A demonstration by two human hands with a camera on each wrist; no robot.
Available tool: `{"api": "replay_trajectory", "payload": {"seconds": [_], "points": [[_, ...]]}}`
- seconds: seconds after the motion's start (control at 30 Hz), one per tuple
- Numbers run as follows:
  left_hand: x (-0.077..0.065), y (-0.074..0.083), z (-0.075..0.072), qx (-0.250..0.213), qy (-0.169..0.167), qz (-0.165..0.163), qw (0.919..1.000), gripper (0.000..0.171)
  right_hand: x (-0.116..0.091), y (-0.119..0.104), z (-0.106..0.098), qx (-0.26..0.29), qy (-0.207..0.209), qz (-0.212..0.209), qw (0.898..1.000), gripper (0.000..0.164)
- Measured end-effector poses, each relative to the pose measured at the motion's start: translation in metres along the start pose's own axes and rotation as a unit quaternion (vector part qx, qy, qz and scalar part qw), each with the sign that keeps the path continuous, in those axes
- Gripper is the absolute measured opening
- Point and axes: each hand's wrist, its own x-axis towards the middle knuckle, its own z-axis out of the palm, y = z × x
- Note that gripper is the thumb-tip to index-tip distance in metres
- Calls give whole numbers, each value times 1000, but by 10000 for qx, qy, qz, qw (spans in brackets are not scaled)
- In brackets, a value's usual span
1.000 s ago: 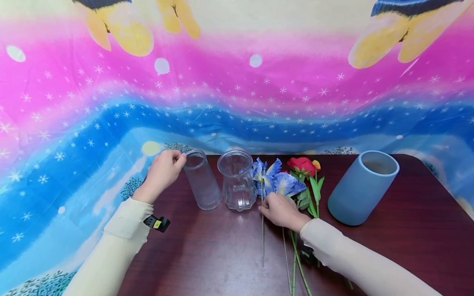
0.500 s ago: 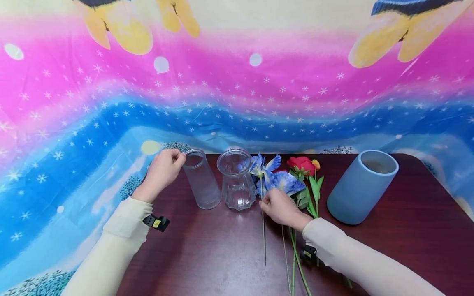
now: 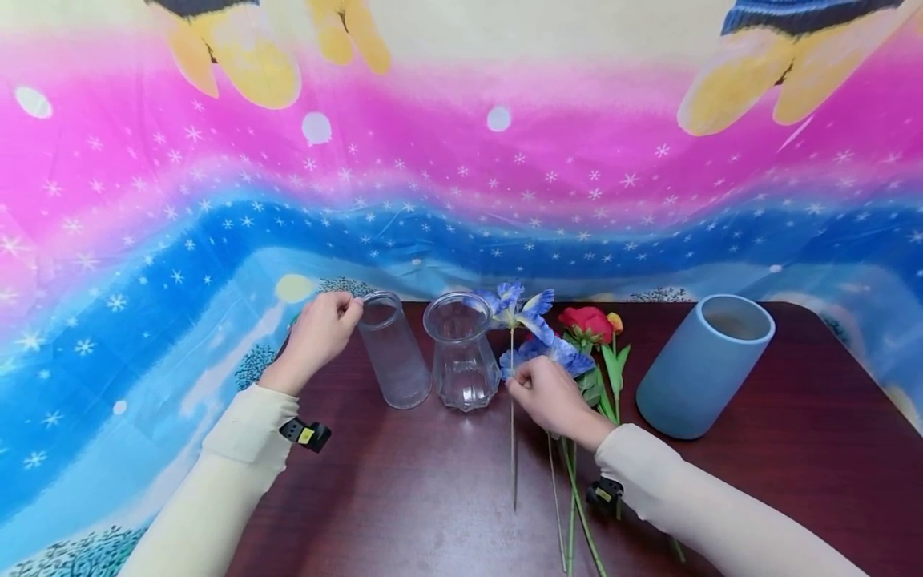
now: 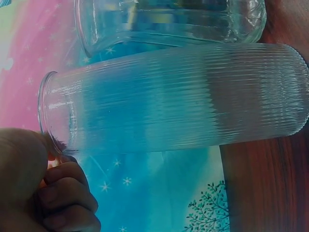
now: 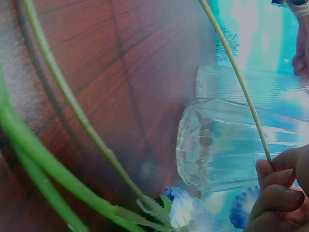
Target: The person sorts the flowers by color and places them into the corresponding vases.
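My left hand [image 3: 320, 336] pinches the rim of a tall ribbed glass vase [image 3: 395, 361] between thumb and curled fingers; the left wrist view shows this vase [image 4: 174, 101] from the side. In the head view, my right hand [image 3: 551, 397] pinches the thin stem of a blue iris [image 3: 513, 308], its bloom up and its stem end pointing down toward me. Between the hands stands a clear fluted glass vase [image 3: 465, 369] with a flared rim. Another blue flower [image 3: 558, 353] lies behind my right hand, which hides part of it.
A red flower [image 3: 587, 324] and a yellow tulip [image 3: 614, 322] lie to the right, their green stems [image 3: 580, 513] running toward me under the right forearm. A large blue-grey vase [image 3: 703, 369] stands further right on the dark wooden table [image 3: 404, 497]. A printed cloth [image 3: 461, 200] hangs behind.
My right hand has risen slightly with the iris, lifting its bloom higher beside the fluted vase and apart from the other blue flower. My left hand stays at the ribbed vase's rim.
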Motion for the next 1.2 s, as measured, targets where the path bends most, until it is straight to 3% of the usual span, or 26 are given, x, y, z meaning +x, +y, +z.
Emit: {"api": "replay_trajectory", "payload": {"seconds": [0.3, 0.7, 1.03, 1.2], "points": [[1, -2, 1, -242, -124, 32, 9996, 41, 0, -3, -8, 268, 215, -24, 9994, 47], [2, -6, 1, -517, -163, 123, 9985, 43, -5, 3, -14, 931, 1047, -230, 9899, 42], [3, -5, 2, -577, -88, 123, 9982, 42, -7, -2, -18, 1551, 1807, -334, 9707, 36], [2, -5, 2, -582, -107, 93, 9982, 42, -7, -9, -19, 1956, 2249, -458, 9535, 33]]}}
